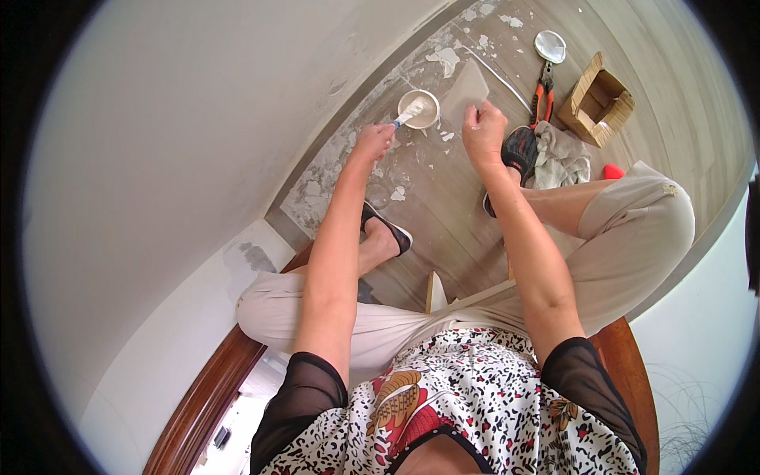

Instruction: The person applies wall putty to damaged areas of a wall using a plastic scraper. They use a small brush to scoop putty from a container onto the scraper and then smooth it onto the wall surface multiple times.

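Note:
My left hand (375, 142) is closed round the handle of a slim tool (410, 113) with a blue part and a head coated in white paste. That head rests over a small round tub (434, 123) holding pale paste, which stands on the floor. To the right of the tub, my right hand (484, 133) is closed on the near end of a flat, pale scraper (469, 85). The scraper's wide part points away from me. The exact kind of the left hand's tool is hidden under the paste.
White flakes (445, 60) litter the floor beside the wall (198, 119) on the left. Farther right lie orange-handled pliers (543, 99), a round white-topped item (550, 47), an open cardboard box (595, 103), a grey rag (562, 156) and a red object (613, 172). My feet flank the work area.

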Available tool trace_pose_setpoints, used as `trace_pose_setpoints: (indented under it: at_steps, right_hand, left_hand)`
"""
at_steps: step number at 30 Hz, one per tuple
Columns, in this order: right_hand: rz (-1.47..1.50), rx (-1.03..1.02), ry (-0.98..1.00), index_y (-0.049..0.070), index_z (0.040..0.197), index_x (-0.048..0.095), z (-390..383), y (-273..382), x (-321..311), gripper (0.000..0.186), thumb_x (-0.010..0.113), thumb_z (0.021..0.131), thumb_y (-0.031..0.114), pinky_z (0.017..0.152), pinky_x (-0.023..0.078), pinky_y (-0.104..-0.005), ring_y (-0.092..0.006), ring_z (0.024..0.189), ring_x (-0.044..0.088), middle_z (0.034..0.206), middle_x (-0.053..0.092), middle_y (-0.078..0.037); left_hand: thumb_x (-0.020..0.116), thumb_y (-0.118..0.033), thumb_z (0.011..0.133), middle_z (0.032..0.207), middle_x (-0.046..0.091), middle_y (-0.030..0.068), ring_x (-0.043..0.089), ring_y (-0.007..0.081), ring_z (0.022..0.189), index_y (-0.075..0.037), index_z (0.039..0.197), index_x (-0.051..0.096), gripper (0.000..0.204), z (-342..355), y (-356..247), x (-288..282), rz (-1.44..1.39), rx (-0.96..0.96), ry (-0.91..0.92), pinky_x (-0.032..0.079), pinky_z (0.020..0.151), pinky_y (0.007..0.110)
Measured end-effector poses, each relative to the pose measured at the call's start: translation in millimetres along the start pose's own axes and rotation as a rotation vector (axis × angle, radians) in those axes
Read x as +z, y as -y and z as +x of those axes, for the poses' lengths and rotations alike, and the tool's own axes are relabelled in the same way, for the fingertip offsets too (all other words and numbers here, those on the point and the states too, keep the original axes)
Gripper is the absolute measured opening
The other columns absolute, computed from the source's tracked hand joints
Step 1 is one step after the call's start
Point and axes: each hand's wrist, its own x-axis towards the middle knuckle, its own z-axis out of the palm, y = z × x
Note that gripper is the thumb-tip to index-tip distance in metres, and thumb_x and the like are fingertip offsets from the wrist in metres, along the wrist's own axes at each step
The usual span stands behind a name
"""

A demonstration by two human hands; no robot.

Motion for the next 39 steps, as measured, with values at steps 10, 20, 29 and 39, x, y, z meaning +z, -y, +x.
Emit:
trace_pose_setpoints:
  at_steps: [10,20,29,39]
  right_hand:
    - [0.108,0.238,0.201,-0.009,0.068,0.059,0,-36,59,0.019,0.056,0.072,0.01,0.061,0.048,-0.0432,-0.0396,0.065,0.061,0.066,0.058,-0.026]
    - [0.847,0.785,0.211,-0.018,0.095,0.048,2,-30,49,0.021,0.051,0.079,-0.004,0.051,0.057,-0.0477,-0.0366,0.071,0.063,0.091,0.057,-0.023]
    - [0.855,0.614,0.12,-0.015,0.098,0.052,8,-39,47,0.021,0.051,0.086,0.002,0.057,0.059,-0.0433,-0.0296,0.074,0.063,0.093,0.058,-0.02]
    - [1.226,0.565,0.16,-0.012,0.099,0.053,32,20,34,0.02,0.051,0.086,0.003,0.061,0.059,-0.0409,-0.0254,0.074,0.063,0.094,0.059,-0.018]
  left_hand:
    - [0.049,-0.027,0.09,0.053,0.041,-0.0024,0.036,0.0071,0.041,-0.008,0.072,0.052,0.026,-4,23,-13,0.213,0.464,-0.168,0.028,0.04,0.024]
    - [0.056,-0.023,0.083,0.07,0.059,0.0113,0.056,0.0354,0.062,-0.009,0.08,0.052,0.015,-42,27,34,1.07,0.729,-0.704,0.042,0.054,0.042]
    - [0.057,-0.02,0.082,0.069,0.059,0.0101,0.058,0.0324,0.058,-0.01,0.081,0.051,0.011,-34,17,47,1.131,0.721,-0.784,0.043,0.052,0.042]
    - [0.051,-0.028,0.087,0.064,0.058,0.0201,0.058,0.0406,0.063,-0.004,0.081,0.056,0.025,-32,14,55,0.908,0.482,-0.63,0.042,0.054,0.049]
